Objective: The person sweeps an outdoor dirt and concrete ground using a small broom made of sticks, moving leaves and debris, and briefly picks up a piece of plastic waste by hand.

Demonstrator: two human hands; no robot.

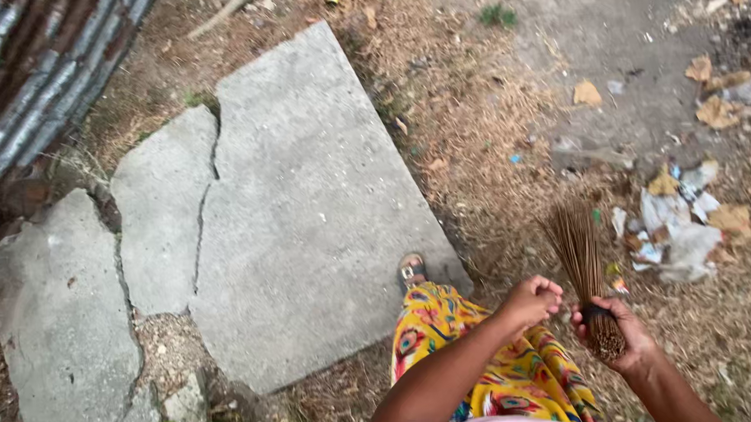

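My right hand (619, 331) grips a short stick broom (580, 259) of thin brown twigs by its bound end, the bristles pointing away from me toward the ground. My left hand (533, 299) is curled into a loose fist just to the left of the broom's handle end, close to it; I cannot tell if it touches the twigs. Below my arms hangs my yellow patterned skirt (498, 360), and one sandalled foot (410, 271) stands on the edge of a cracked concrete slab (306, 206).
A heap of paper and plastic litter (676, 223) lies on the dirt just right of the broom tips. Dry leaves (717, 112) scatter farther right. Rusty corrugated sheet (28, 76) leans at the top left. Broken slab pieces (61, 326) lie to the left.
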